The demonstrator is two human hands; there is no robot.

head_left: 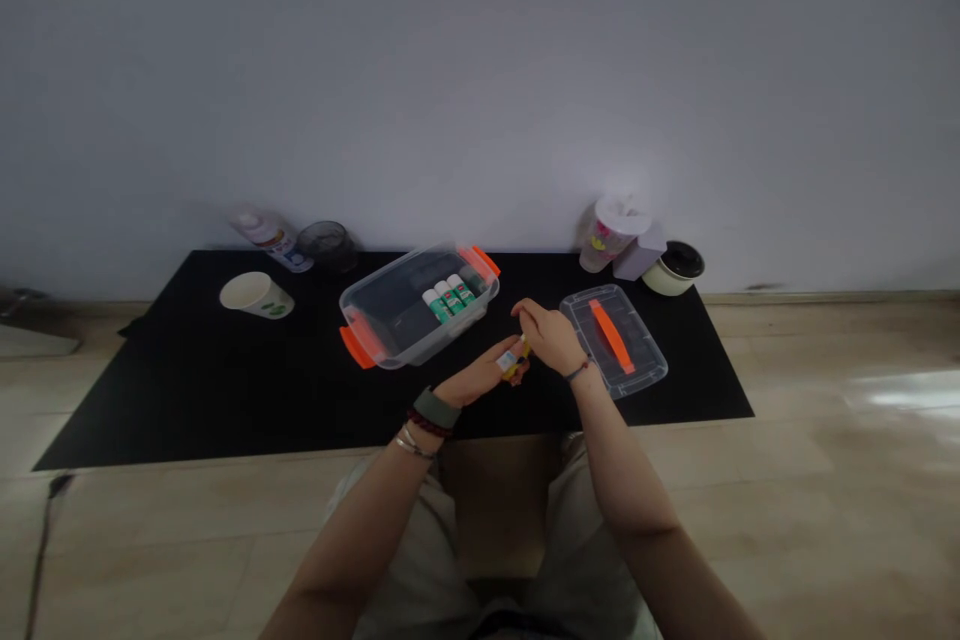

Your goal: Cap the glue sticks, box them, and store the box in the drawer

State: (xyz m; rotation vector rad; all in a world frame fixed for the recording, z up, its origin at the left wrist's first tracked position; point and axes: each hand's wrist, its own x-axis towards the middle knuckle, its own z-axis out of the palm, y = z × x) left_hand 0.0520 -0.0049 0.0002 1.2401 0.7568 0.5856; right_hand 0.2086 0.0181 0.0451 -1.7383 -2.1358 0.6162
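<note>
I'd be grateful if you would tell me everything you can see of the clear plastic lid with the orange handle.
The clear plastic lid is a rounded rectangle with a raised rim and a long orange bar handle running lengthwise along its middle. It lies flat and at an angle on the black mat, off the clear plastic box and to that box's right. The person's right hand is close to its near left edge, but I cannot tell whether they touch.
</note>
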